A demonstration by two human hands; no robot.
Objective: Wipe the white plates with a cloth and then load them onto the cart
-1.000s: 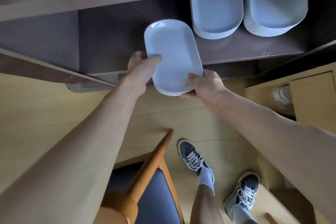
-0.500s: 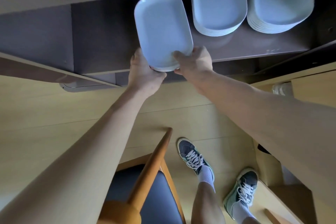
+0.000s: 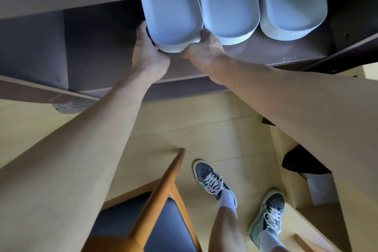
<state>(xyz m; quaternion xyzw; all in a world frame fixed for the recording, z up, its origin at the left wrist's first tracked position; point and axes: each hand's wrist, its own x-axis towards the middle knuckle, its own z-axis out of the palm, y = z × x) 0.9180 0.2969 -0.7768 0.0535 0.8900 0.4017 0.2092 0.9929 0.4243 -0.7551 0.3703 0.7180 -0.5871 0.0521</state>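
Where the white plate lies: on the left part of the cart shelf, far end under the top board; resting or just above it, I cannot tell.
Left hand: grips the plate's near left edge, fingers curled under it.
Right hand: pinches the near right corner, fingers bunched together.
Middle stack: just beside the plate, further right on the shelf.
End stack: at the shelf's right.

Plates lie just left of another stack, apparently on the shelf.
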